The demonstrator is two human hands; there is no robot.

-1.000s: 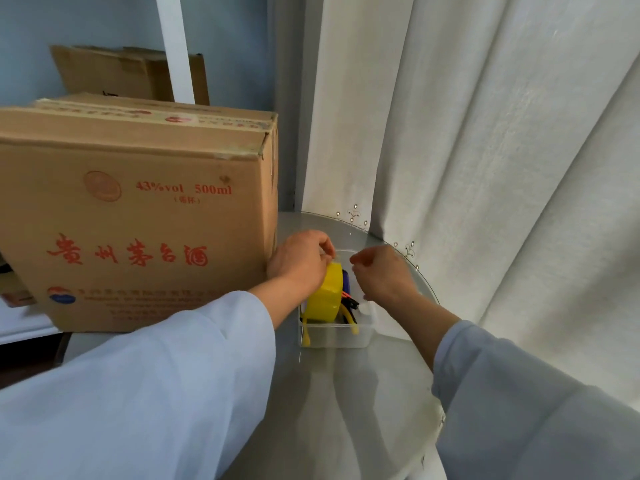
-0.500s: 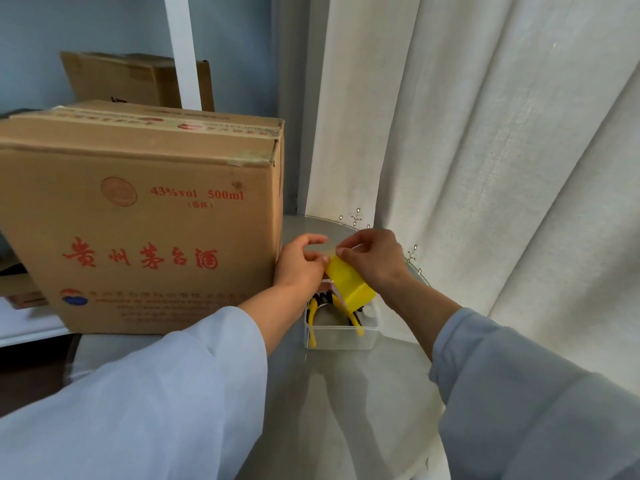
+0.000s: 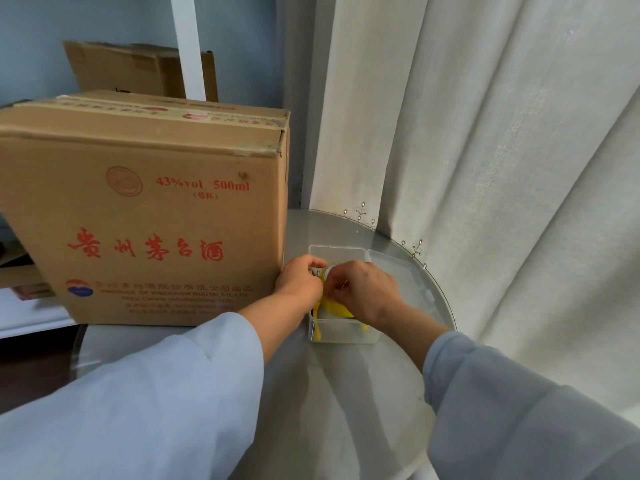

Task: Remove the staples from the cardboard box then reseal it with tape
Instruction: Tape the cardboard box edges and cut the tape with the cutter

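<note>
**Both hands at a yellow roll over a clear bin, beside the shut box**

Centre of the frame: the left hand (image 3: pixel 300 285) and the right hand (image 3: pixel 363 292) are meeting over a clear plastic bin (image 3: pixel 341 336) that is sitting on a round glass table (image 3: pixel 363 403). Between them they are holding a yellow roll (image 3: pixel 335 308) — the left fingers are curling in at its upper left rim, and the right fingers are bending down over its top, covering most of it. Whether the roll is tape cannot be told for certain; only a yellow edge and a pale inner face are showing. Yellow handles (image 3: pixel 317 332) are lying in the bin below the roll, at its near wall.

Left half of the frame: the cardboard box (image 3: pixel 145 216) is standing upright on the table with its top flaps closed, printed in red, its right side just beside the left hand. Staples are too small to make out.

Upper left: a second, smaller carton (image 3: pixel 138 72) is standing behind the box. Right half: a pale curtain (image 3: pixel 485 150) is hanging down to the table's far edge. Light blue sleeves (image 3: pixel 138 410) are filling the lower corners.
</note>
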